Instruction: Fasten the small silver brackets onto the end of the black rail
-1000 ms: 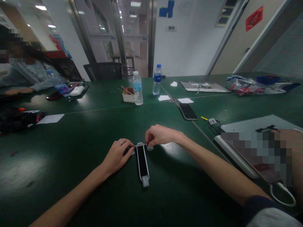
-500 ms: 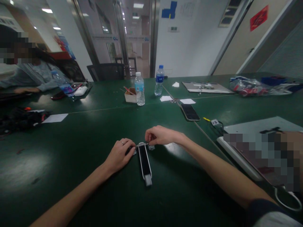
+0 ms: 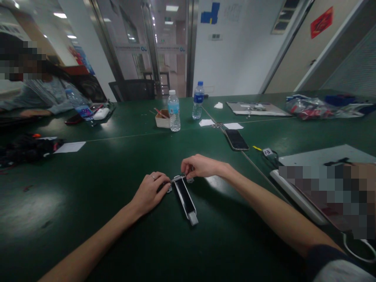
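A long, narrow device with a white frame and dark middle (image 3: 185, 197) lies slantwise on the dark green table (image 3: 123, 243). Its near end carries a pale tab (image 3: 192, 218), and a small metal crosspiece runs along its far end. My left hand (image 3: 152, 190) rests on the table with fingers closed at the left end of that crosspiece, a small pale metal part showing under the fingertips. At the right end, my right hand (image 3: 201, 166) pinches the crosspiece between thumb and fingers. The fingers hide part of both ends.
Beyond my hands stand two water bottles (image 3: 174, 113) (image 3: 198, 102), a small box (image 3: 162, 120) and a phone (image 3: 236, 139). To the right lies a laptop (image 3: 305, 192) with another person's hand over it. Black gear (image 3: 28, 150) sits left; another person (image 3: 44, 94) sits far left.
The device's near end has swung to the right, so it lies more slanted. My hands have shifted slightly right and stay at the two ends of the crosspiece.
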`<state>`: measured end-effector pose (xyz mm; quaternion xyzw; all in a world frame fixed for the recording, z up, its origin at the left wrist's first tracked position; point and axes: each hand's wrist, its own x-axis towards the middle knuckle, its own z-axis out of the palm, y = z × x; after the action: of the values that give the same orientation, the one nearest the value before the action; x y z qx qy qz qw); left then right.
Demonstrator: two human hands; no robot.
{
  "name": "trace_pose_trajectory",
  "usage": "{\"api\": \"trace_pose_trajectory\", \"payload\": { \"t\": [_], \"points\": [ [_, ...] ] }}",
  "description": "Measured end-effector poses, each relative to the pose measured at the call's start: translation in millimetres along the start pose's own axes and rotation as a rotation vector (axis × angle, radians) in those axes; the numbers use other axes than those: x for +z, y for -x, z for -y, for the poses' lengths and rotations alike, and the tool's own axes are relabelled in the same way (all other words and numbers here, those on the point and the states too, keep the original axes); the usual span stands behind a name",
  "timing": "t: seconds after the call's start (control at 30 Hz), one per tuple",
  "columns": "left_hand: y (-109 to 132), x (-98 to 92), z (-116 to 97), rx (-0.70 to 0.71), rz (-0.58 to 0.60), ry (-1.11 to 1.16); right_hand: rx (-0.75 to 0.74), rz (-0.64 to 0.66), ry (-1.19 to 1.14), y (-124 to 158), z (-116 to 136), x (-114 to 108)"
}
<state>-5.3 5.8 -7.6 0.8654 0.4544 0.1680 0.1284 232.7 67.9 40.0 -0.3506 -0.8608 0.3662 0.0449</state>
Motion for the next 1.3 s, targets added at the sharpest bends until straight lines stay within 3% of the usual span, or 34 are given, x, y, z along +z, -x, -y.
{"api": "trace_pose_trajectory", "payload": {
  "t": [0.07, 0.17, 0.3, 0.57, 0.8, 1.07, 1.17, 1.3],
  "points": [
    [0.2, -0.2, -0.4, -0.005, -0.001, -0.003, 0.013, -0.017, -0.001, 4.5, -2.0, -9.6],
    [1.2, 1.3, 1.4, -0.011, -0.006, -0.008, 0.053, -0.149, 0.094, 14.5, -7.2, -28.4],
    [2.0, 4.1, 5.2, -0.024, -0.022, -0.019, 0.217, -0.218, 0.324, 21.6, -21.8, -43.6],
    [0.3, 2.0, 1.9, -0.019, -0.02, -0.013, 0.323, -0.204, 0.557, 2.7, -48.7, -23.5],
    [2.6, 4.1, 3.3, -0.068, -0.042, 0.02, 0.268, -0.232, 0.524, -1.5, -48.9, -17.5],
    [5.8, 1.8, 2.2, -0.087, -0.136, 0.108, -0.044, -0.271, 0.175, -5.8, 12.4, 11.9],
    [5.0, -1.2, -0.5, -0.076, -0.165, 0.138, -0.15, -0.244, 0.206, -9.9, 29.7, 28.6],
    [3.9, -2.6, -0.7, -0.134, -0.167, 0.178, -0.228, -0.27, 0.229, -13.2, 32.2, 41.3]
  ]
}}
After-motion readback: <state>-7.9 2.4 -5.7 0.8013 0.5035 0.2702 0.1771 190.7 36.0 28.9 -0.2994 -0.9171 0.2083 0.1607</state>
